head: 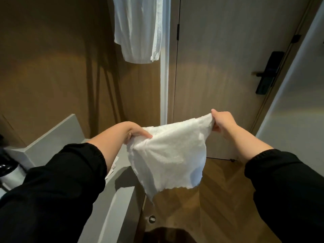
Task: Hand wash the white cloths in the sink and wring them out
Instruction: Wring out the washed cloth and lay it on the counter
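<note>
Grip: left hand [136,133] and right hand [222,122] each pinch one upper corner of a single white cloth [171,155], fingers curled closed on the fabric, thumb side uppermost.

Item 1, white cloth: held in the air and spread between the two hands. Its top edge sags slightly from the higher right corner to the lower left one. The body hangs free in soft folds, with a scalloped lower hem. It hangs over the end of the grey counter [112,207] and the wooden floor [224,199]; I cannot tell whether it brushes the counter.

Item 2, vessels: one dark and pale object [7,169] at the far left edge, mostly cut off; contents cannot be told.

Item 3, edges and room: the counter ends just left of the cloth, and its raised back ledge [57,134] runs away to the left. A small white scrap [113,166] lies on the counter beneath the left forearm. Open floor lies under the right half of the cloth. Beyond stands a door [219,67] with a black lock [270,72], well apart from the hands. A white garment [138,28] hangs high above.

Item 4, arm pose: both arms reach forward and apart in black sleeves [52,190] pushed up from the wrists. The right hand is held higher and further out than the left.
</note>
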Available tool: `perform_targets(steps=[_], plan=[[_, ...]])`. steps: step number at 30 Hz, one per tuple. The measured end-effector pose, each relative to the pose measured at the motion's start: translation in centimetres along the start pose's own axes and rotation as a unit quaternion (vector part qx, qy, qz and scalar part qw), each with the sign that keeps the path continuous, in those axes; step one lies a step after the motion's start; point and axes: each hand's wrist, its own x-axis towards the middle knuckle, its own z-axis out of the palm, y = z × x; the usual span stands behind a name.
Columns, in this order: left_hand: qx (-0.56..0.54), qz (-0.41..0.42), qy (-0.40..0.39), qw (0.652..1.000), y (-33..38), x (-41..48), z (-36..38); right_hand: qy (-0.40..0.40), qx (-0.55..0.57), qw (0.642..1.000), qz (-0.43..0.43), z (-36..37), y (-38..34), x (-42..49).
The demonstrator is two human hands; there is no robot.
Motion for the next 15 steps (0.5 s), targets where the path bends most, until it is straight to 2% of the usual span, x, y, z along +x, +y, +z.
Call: perform_targets(steps=[2,4,6,9,13,15], plan=[[0.017,-0.014,0.012,1.000,-0.9,1.2,0.3,0.038,-0.073,0.996,-0.031,-0.6,-0.6,0.1],[-0.009,0.031,0.068,0.997,-1.3,2.4,0.9,0.060,-0.171,0.982,-0.058,-0.8,-0.8,0.4],[-0.106,0.070,0.094,0.987,-1.0,3.1,1.0,0.083,-0.231,0.967,-0.068,-0.9,-0.5,0.8],[-0.271,0.105,0.102,0.951,-0.9,3.2,0.6,0.098,-0.307,0.944,-0.063,-1.8,0.3,1.5],[-0.267,0.130,0.103,0.949,-1.3,3.8,0.5,0.098,-0.336,0.936,-0.046,-3.4,1.0,2.1],[-0.223,0.139,0.129,0.956,-1.1,4.2,0.7,0.070,-0.314,0.946,-0.045,-4.1,1.1,2.7]])
